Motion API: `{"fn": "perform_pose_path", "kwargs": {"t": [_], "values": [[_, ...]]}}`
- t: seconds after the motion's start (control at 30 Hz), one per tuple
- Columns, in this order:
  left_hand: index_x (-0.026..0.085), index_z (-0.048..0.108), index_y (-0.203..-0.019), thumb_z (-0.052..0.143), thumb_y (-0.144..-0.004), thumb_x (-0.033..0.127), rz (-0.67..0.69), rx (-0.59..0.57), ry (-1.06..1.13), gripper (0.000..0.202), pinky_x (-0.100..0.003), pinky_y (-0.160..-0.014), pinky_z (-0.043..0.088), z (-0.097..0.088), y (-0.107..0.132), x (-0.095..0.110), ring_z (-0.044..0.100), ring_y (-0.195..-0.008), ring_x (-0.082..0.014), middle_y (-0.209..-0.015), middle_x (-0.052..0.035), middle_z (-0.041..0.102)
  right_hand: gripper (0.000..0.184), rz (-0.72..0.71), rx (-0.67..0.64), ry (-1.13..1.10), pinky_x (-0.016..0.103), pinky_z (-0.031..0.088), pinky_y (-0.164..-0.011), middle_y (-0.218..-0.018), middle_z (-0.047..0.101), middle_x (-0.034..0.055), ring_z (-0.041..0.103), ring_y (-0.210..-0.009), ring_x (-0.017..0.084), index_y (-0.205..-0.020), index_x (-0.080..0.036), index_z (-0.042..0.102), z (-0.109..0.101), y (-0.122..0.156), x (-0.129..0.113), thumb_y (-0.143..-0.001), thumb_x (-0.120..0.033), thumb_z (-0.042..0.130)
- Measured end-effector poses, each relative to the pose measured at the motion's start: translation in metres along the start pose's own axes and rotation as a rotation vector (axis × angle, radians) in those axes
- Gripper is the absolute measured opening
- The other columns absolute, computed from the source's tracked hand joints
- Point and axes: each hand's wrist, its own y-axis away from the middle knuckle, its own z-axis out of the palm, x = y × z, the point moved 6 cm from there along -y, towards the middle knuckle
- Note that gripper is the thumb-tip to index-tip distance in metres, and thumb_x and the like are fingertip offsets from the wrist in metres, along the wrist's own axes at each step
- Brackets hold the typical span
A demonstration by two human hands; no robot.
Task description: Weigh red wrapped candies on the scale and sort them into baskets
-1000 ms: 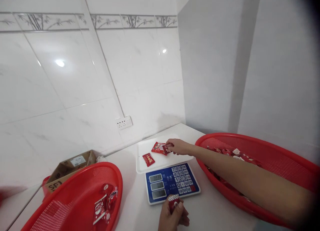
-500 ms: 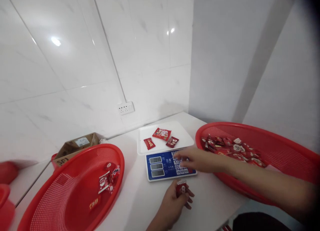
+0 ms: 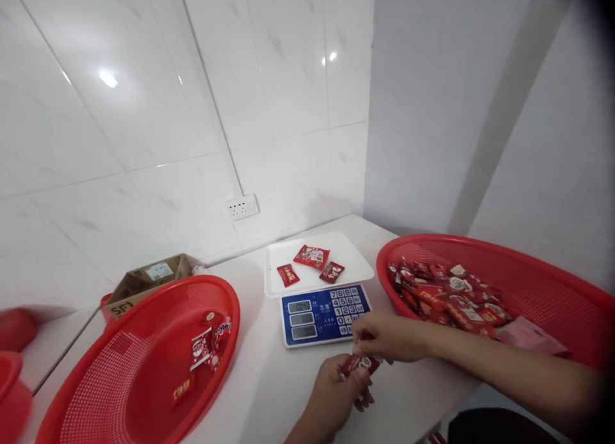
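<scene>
Red packet point(image 3: 361, 365) is being held over the white table point(image 3: 269, 380), just in front of a blue scale point(image 3: 319, 316), with the left hand point(image 3: 339, 387) gripping it and the right hand point(image 3: 384, 337) pinching its top edge, while three other packs point(image 3: 312, 257) are lying on the white tray point(image 3: 352, 257) and red baskets point(image 3: 519, 274) are standing on both sides.

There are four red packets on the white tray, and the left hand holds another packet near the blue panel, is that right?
Not four: the head view shows three red packets on the white tray. The left hand holds another packet near the blue panel.
</scene>
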Motion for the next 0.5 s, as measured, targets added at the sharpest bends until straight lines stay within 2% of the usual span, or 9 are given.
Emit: {"fn": "perform_pose_path", "kwargs": {"t": [0.07,0.13,0.17,0.23,0.3,0.37,0.43,0.5], "values": [[0.012,0.055,-0.075,0.056,-0.071,0.051,0.017,0.081,0.077,0.039,-0.021,-0.044,0.034,-0.008,-0.001,0.002,0.047,-0.044,-0.0085,-0.053,0.0005,0.055,0.018,0.006,0.033,-0.086,0.016,0.030,-0.037,-0.042,0.048,-0.0052,0.042,-0.037,0.007,-0.060,-0.016,0.055,-0.010,-0.007,0.004,-0.074,-0.028,0.054],[0.013,0.053,-0.080,0.056,-0.072,0.051,0.034,0.134,0.163,0.039,-0.020,-0.046,0.035,-0.014,-0.003,0.005,0.048,-0.048,-0.0084,-0.058,0.0004,0.056,0.021,0.012,0.145,-0.181,0.016,0.032,-0.037,-0.044,0.049,-0.0045,0.043,-0.038,0.007,-0.064,-0.016,0.054,-0.028,-0.014,0.006,-0.075,-0.034,0.053],[0.013,0.053,-0.081,0.057,-0.072,0.051,0.041,0.141,0.191,0.039,-0.020,-0.047,0.035,-0.016,-0.004,0.006,0.048,-0.049,-0.0082,-0.060,0.0005,0.057,0.023,0.011,0.208,-0.235,0.016,0.034,-0.038,-0.051,0.054,-0.0026,0.046,-0.041,0.007,-0.070,-0.016,0.055,-0.038,-0.017,0.007,-0.077,-0.037,0.050],[0.013,0.053,-0.083,0.058,-0.072,0.050,0.043,0.128,0.203,0.039,-0.020,-0.048,0.035,-0.017,-0.005,0.006,0.048,-0.050,-0.0079,-0.062,0.0005,0.057,0.029,0.000,0.296,-0.348,0.017,0.042,-0.047,-0.075,0.064,0.0029,0.056,-0.055,0.009,-0.089,-0.016,0.056,-0.057,-0.021,0.005,-0.081,-0.042,0.044],[0.013,0.052,-0.083,0.057,-0.072,0.051,0.035,0.108,0.184,0.040,-0.021,-0.048,0.036,-0.016,-0.006,0.005,0.048,-0.049,-0.0079,-0.062,0.0000,0.058,0.037,-0.004,0.333,-0.436,0.018,0.047,-0.057,-0.102,0.062,0.0066,0.061,-0.071,0.011,-0.109,-0.019,0.049,-0.069,-0.022,0.003,-0.082,-0.043,0.041],[0.012,0.053,-0.083,0.057,-0.072,0.052,0.029,0.083,0.169,0.042,-0.021,-0.049,0.036,-0.014,-0.006,0.003,0.049,-0.049,-0.0081,-0.062,-0.0007,0.058,0.043,0.008,0.352,-0.486,0.020,0.049,-0.060,-0.112,0.058,0.0089,0.062,-0.077,0.013,-0.119,-0.019,0.043,-0.073,-0.018,0.004,-0.082,-0.041,0.043],[0.012,0.053,-0.083,0.057,-0.072,0.052,0.034,0.065,0.154,0.041,-0.021,-0.049,0.036,-0.012,-0.005,0.003,0.050,-0.050,-0.0085,-0.063,-0.0011,0.059,0.043,0.021,0.365,-0.451,0.023,0.050,-0.059,-0.107,0.061,0.0105,0.063,-0.077,0.016,-0.118,-0.017,0.045,-0.074,-0.011,0.010,-0.080,-0.038,0.046],[0.012,0.053,-0.083,0.057,-0.072,0.052,0.035,0.062,0.134,0.041,-0.022,-0.050,0.037,-0.011,-0.004,0.003,0.050,-0.051,-0.0088,-0.063,-0.0012,0.059,0.039,0.011,0.412,-0.258,0.027,0.051,-0.064,-0.100,0.064,0.0104,0.063,-0.080,0.019,-0.111,-0.015,0.052,-0.076,0.000,0.020,-0.079,-0.036,0.046]]}}
